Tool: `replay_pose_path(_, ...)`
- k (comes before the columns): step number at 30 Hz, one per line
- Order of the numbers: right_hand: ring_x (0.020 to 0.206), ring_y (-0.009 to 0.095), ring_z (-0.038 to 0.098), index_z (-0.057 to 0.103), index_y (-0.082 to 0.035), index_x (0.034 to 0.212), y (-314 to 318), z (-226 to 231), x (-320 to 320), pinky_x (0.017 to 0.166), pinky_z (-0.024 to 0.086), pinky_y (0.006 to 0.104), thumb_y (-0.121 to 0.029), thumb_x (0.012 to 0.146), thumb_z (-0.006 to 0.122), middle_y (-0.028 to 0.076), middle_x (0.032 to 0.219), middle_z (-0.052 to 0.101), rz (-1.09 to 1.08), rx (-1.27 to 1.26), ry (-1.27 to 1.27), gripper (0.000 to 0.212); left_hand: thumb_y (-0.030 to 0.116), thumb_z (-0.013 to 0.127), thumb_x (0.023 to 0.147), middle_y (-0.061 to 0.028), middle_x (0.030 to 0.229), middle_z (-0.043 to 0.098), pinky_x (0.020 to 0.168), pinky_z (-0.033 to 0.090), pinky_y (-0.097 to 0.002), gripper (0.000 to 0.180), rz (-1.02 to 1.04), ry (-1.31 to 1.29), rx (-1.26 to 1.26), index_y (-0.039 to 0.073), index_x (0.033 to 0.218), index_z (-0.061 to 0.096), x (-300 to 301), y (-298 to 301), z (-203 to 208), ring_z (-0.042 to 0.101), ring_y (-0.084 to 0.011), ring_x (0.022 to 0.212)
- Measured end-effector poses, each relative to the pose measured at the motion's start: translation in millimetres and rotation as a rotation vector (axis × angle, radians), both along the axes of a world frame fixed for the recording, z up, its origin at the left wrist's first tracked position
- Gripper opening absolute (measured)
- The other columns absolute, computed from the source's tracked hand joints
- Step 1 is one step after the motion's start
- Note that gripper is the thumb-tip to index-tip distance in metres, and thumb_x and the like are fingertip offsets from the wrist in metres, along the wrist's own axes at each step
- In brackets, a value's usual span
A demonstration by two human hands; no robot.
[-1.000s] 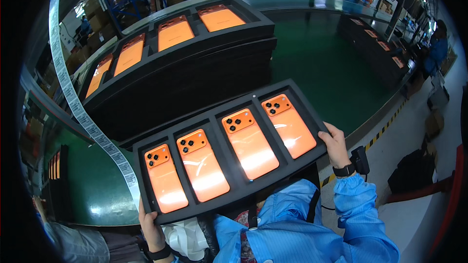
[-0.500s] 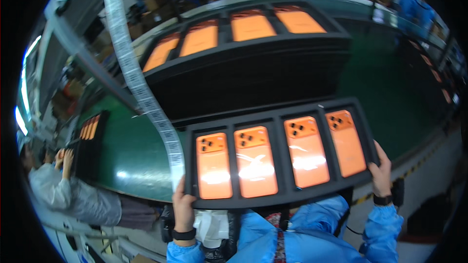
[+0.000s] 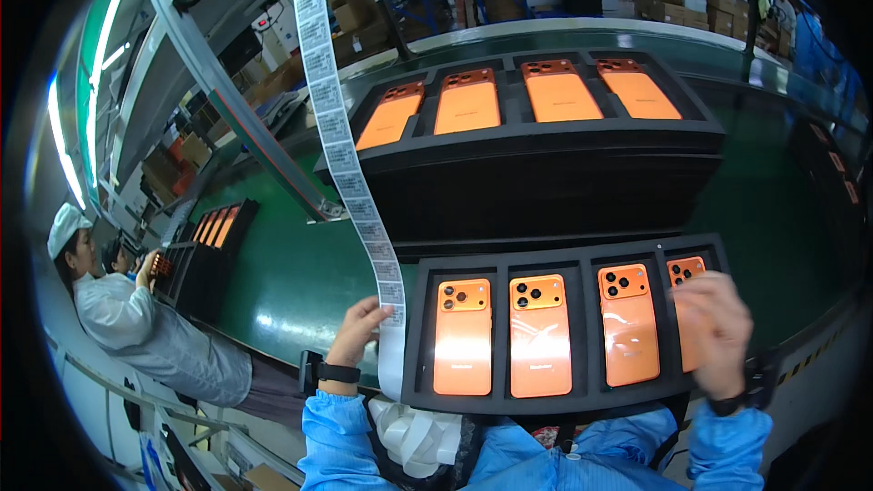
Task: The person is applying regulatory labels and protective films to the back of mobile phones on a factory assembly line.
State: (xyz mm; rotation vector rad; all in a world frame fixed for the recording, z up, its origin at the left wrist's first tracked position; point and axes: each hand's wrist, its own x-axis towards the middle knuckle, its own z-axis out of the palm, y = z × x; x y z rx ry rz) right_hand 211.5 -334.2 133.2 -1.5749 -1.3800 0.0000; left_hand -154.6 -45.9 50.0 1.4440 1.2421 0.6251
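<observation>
A black foam tray (image 3: 582, 395) lies in front of me, with several orange phones in its slots, camera sides up. One phone (image 3: 540, 336) rests near the tray's middle. My left hand (image 3: 357, 336) is at the tray's left side, its thumb and fingers closed on the edge of a long hanging strip of printed white labels (image 3: 364, 218). Over the rightmost phone (image 3: 688, 345) hovers my right hand (image 3: 720, 332), fingers bent and smeared by motion. It partly covers that phone, and whether it holds anything is hidden.
Behind my tray stands a tall black tray stack (image 3: 527, 191), with orange phones in its top tray. The green work surface (image 3: 282, 286) runs beneath. At left, a co-worker (image 3: 136, 318) stands by other trays. A metal post (image 3: 245, 118) slants nearby. White backing paper (image 3: 418, 441) bunches near my lap.
Both hands have let go of the tray's sides, and the tray now rests lower. My left hand has gone to the label strip, while my right has moved over the rightmost phone.
</observation>
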Motion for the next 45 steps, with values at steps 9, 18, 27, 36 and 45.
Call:
replay_pose_path(9, 0.097, 0.026, 0.057, 0.066, -0.004, 0.106, 93, -25, -154, 0.079, 0.048, 0.0347, -0.012, 0.073, 0.074, 0.010, 0.106, 0.058, 0.602, 0.243, 0.030, 0.035, 0.011, 0.059, 0.091, -0.0094, 0.091, 0.069, 0.072, 0.048, -0.0253, 0.025, -0.244, -0.176, -0.046, -0.009, 0.103, 0.066, -17, -116, 103, 0.062, -0.0130, 0.080)
replay_pose_path(18, 0.091, 0.023, 0.056, 0.070, -0.008, 0.099, 99, -38, -186, 0.075, 0.045, 0.0338, -0.012, 0.070, 0.075, 0.006, 0.097, 0.062, 0.681, 0.167, 0.083, 0.029, 0.013, 0.055, 0.094, -0.0013, 0.076, 0.062, 0.061, 0.039, -0.0226, 0.025, -0.381, -0.161, -0.053, -0.008, 0.103, 0.065, -28, -152, 85, 0.050, -0.0065, 0.067)
replay_pose_path(27, 0.086, 0.019, 0.059, 0.069, -0.002, 0.092, 102, -40, -190, 0.071, 0.043, 0.0316, -0.009, 0.071, 0.067, 0.005, 0.091, 0.063, 0.528, 0.197, -0.337, 0.022, 0.013, 0.047, 0.090, -0.0125, 0.092, 0.068, 0.075, 0.048, -0.0289, 0.028, -0.072, -0.607, -0.384, -0.008, 0.095, 0.065, -31, -145, 32, 0.065, -0.0168, 0.082)
replay_pose_path(36, 0.078, 0.016, 0.059, 0.070, 0.002, 0.094, 108, -50, -199, 0.064, 0.043, 0.0279, -0.007, 0.066, 0.066, 0.007, 0.090, 0.064, 0.497, 0.372, -0.534, 0.030, 0.011, 0.046, 0.090, -0.0104, 0.087, 0.068, 0.068, 0.048, -0.0250, 0.025, 0.158, -0.641, -0.361, -0.006, 0.091, 0.065, -24, -150, 29, 0.065, -0.0141, 0.077)
replay_pose_path(45, 0.076, 0.015, 0.060, 0.071, 0.000, 0.095, 117, -57, -200, 0.062, 0.042, 0.0270, -0.007, 0.069, 0.065, 0.007, 0.095, 0.065, 0.489, 0.447, -0.522, 0.028, 0.012, 0.045, 0.090, -0.0097, 0.088, 0.067, 0.068, 0.051, -0.0275, 0.025, 0.233, -0.703, -0.381, -0.006, 0.094, 0.062, -11, -148, 36, 0.065, -0.0155, 0.077)
